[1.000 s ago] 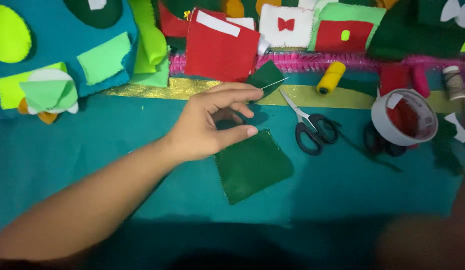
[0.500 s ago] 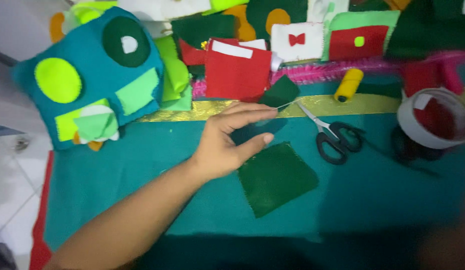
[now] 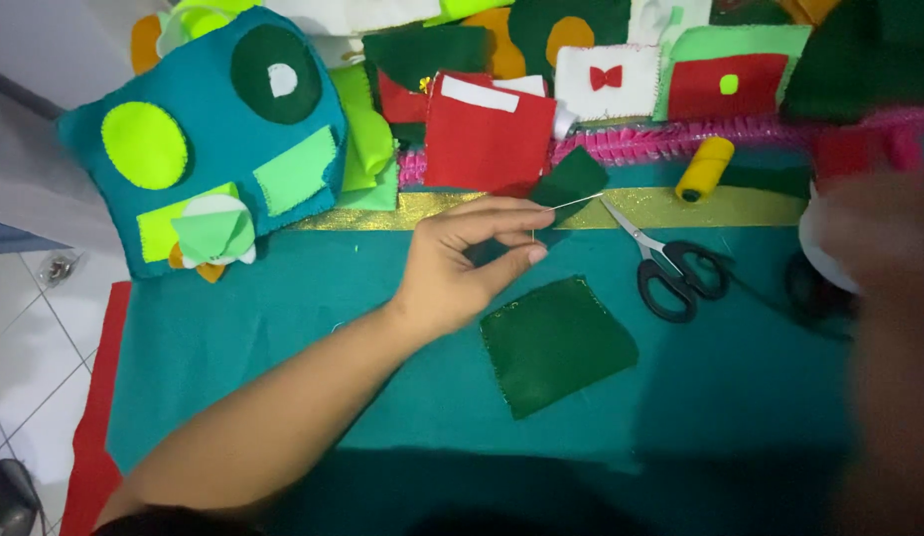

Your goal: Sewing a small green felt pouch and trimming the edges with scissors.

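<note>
Bright, even light; blurred right edge

A teal felt sheet covers the work surface, with white floor tiles and a red strip at nine o'clock. Directly on the teal lie a dark green felt square near the centre and black-handled scissors at three o'clock. A gold band runs across toward twelve, a yellow thread spool on it. At ten o'clock sits a teal felt cushion with green patches — at twelve, a heap of red, white and green felt pieces.
</note>
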